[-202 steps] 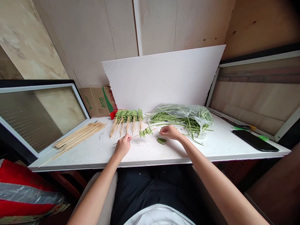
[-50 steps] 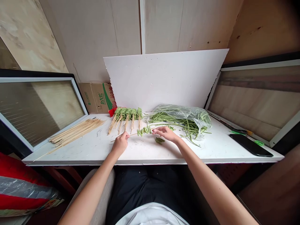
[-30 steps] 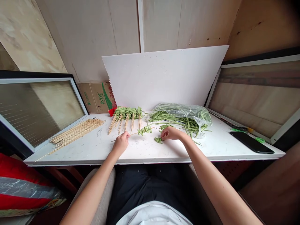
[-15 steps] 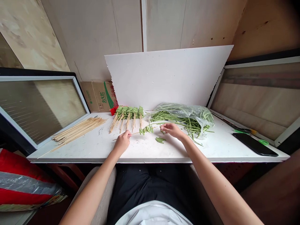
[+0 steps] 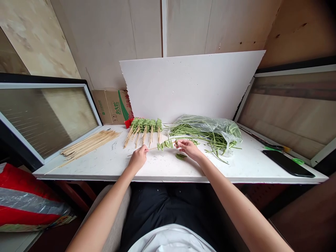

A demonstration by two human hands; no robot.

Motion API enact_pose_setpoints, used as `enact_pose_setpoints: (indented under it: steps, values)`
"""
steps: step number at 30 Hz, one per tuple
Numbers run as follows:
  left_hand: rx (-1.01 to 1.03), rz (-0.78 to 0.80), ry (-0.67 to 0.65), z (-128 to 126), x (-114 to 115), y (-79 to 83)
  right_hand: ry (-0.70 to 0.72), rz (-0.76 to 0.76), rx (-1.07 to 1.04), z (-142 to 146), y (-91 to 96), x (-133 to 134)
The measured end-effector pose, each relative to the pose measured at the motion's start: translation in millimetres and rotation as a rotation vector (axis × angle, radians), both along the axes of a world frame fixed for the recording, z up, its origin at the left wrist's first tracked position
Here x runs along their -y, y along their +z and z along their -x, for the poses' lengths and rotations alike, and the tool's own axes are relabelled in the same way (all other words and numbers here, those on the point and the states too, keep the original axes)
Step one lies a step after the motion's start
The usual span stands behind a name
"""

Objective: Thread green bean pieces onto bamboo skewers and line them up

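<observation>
My left hand (image 5: 139,156) is closed around a thin wooden skewer (image 5: 152,149), held roughly level above the white table. Several cut green bean pieces (image 5: 165,144) are threaded crosswise on the skewer's right part. My right hand (image 5: 188,147) pinches a short green bean piece (image 5: 176,143) at the skewer's right tip. Just below that hand lies a small pile of cut bean pieces (image 5: 181,156). Behind my hands, filled bean skewers (image 5: 146,125) are stacked with their bare sticks pointing toward me.
Bare skewers (image 5: 90,144) lie on the left of the table (image 5: 162,171). Long green beans (image 5: 194,131) spill from a clear plastic bag (image 5: 231,129) at back right. A black phone (image 5: 288,163) and scissors (image 5: 273,144) lie right. A white board (image 5: 191,87) stands behind.
My right hand has moved left to the skewer's tip, bringing a bean piece against it. My left hand still holds the skewer in nearly the same place. The view has shifted slightly.
</observation>
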State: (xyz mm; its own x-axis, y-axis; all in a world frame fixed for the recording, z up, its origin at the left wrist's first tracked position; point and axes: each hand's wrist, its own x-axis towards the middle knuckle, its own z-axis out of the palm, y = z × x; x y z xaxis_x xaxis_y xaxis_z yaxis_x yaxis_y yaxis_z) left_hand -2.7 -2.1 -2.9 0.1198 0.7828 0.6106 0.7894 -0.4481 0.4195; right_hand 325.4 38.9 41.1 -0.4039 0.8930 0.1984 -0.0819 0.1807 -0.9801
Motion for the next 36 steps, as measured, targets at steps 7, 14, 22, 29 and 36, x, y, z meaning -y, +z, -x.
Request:
enact_pose_setpoints:
  steps: [7, 14, 22, 29, 36]
  values:
    - [-0.010, -0.008, 0.016, 0.4, -0.6, -0.1, -0.010, -0.004, 0.027, -0.9, 6.3, 4.4]
    - [-0.003, -0.001, 0.023, 1.0, -1.3, -0.7, -0.022, -0.025, 0.049, -0.9, 7.3, 4.8]
    - [0.010, 0.006, 0.020, 1.3, -1.4, -1.1, -0.039, -0.012, 0.021, -0.7, 6.8, 3.8]
    - [0.004, 0.004, 0.025, 1.0, -1.2, -1.2, -0.018, -0.014, -0.015, -1.9, 7.2, 3.0]
    - [0.008, 0.001, 0.033, 1.7, -1.8, -1.8, -0.019, -0.031, 0.011, -1.7, 8.2, 3.3]
